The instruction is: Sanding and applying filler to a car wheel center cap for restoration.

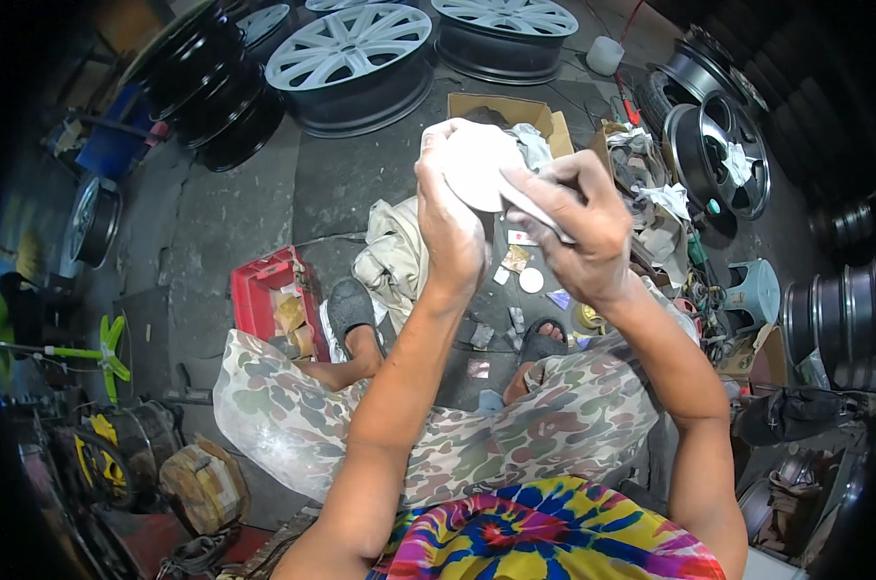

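Left hand (449, 208) and right hand (588, 227) around a white disc (478, 166): work seems under way; what is done or left cannot be told.
The left hand curls, partly closed, round the disc's left edge; the right, fingers pinched, grips a thin pale pad (532, 212) by its right edge. Cream cloth (391, 242) lies below the left hand, wheel rims (351, 46) farther beyond both.
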### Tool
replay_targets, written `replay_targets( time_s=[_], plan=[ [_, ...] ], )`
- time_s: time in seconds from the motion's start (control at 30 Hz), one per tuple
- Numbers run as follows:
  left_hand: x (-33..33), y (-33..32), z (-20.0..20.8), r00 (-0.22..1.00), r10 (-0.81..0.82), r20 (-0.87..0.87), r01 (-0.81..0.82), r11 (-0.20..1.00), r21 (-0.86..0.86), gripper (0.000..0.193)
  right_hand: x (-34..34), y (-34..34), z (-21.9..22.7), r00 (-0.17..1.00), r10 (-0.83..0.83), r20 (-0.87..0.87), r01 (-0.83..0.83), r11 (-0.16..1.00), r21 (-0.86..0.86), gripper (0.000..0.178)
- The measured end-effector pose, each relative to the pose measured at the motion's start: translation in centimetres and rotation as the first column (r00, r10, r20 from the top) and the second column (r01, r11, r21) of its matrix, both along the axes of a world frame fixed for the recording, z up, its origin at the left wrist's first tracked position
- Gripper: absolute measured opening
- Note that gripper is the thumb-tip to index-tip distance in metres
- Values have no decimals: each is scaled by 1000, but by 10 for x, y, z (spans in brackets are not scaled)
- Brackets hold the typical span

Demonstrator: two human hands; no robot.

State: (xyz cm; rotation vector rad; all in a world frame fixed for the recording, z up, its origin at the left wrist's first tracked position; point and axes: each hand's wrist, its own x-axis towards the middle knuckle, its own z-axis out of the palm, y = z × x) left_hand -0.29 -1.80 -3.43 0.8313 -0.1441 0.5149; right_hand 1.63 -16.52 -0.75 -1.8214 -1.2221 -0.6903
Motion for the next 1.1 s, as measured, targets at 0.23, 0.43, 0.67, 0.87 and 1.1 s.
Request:
replay_targets(
  time_s=[0.23, 0.43, 0.67, 0.87, 1.1],
  plan=[
    [0, 9, -5, 919, -368, 144, 393, 890, -232, 45, 7, -1, -2, 995, -51, 80, 54, 998, -31, 36],
    [5, -1, -16, 927, -339, 162, 369, 904, -217, 44, -9, 6, 1, 988, -7, 152, 12, 999, -32, 36],
    [-3, -5, -15, 948, -304, 93, 316, 931, -183, 43, -6, 9, 1, 989, 5, 145, -4, 1000, -9, 37],
    [-2, -11, -13, 944, -321, 78, 329, 900, -287, 44, 16, 11, -1, 989, -111, 98, 111, 994, 11, 27],
    [-4, -11, -11, 957, -283, 68, 291, 915, -278, 43, 22, 19, 6, 982, -155, 105, 153, 988, 31, 26]
  ],
)
